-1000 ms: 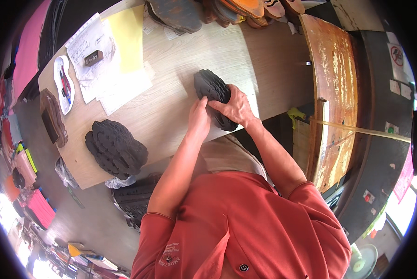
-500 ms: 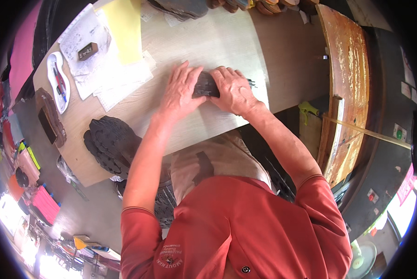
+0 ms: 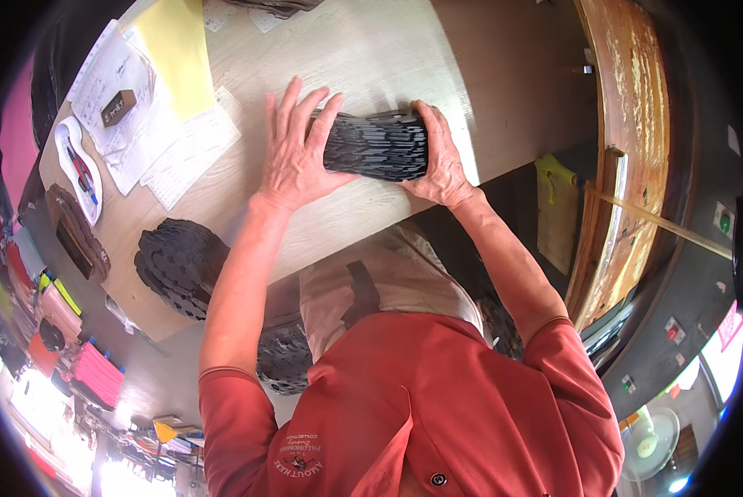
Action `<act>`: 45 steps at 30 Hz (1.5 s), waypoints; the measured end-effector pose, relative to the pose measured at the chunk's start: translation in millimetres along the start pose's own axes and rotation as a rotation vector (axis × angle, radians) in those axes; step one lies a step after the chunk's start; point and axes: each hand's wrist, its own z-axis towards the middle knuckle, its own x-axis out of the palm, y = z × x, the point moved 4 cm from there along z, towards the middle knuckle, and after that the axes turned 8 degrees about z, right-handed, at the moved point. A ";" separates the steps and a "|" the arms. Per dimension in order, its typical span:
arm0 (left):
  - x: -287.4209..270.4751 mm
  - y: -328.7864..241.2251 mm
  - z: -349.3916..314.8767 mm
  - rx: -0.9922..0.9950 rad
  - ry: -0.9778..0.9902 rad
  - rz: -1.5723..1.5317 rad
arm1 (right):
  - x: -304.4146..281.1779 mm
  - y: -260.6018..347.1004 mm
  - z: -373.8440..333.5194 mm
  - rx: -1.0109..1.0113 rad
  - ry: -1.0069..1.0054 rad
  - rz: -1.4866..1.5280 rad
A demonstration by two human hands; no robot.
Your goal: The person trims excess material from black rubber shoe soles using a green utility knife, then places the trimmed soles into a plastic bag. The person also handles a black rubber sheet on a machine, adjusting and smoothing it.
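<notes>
A stack of thin black pieces (image 3: 375, 147) lies between my two hands above the pale table (image 3: 280, 215), its many layered edges turned up toward me. My left hand (image 3: 292, 166) cups the stack's left end, thumb along the near corner and fingers spread over the far one. Around the right end my right hand (image 3: 442, 161) is closed, fingers on the far side and thumb on the near side. Left of my left forearm sits a larger heap of dark, scalloped pieces (image 3: 176, 265). What the black pieces are made of I cannot tell.
Papers (image 3: 123, 108), a yellow sheet (image 3: 168, 50) and a small dark block (image 3: 118, 108) lie on the far left. Beside them is a white tray (image 3: 73, 137) with pens. A worn wooden board (image 3: 636, 124) stands at the right. More dark pieces (image 3: 284, 356) sit below my left forearm.
The stack has turned so that its layered edges show and it looks longer. My hands have moved apart, with the left hand's fingers spreading wider. The view has shifted slightly.
</notes>
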 end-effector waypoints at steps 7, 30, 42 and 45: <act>4.2 8.8 4.0 -0.016 0.066 -0.032 | -19.8 23.5 5.7 -0.107 0.041 -0.163; 4.7 7.1 4.6 -0.002 -0.011 -0.020 | -0.3 76.5 46.0 -0.119 0.189 -0.466; -7.8 17.2 35.6 -0.089 0.163 -0.136 | 13.0 64.8 91.6 -0.070 0.354 -0.303; -42.6 15.0 38.2 -0.175 0.241 -0.422 | -5.3 88.7 80.2 0.022 0.315 -0.188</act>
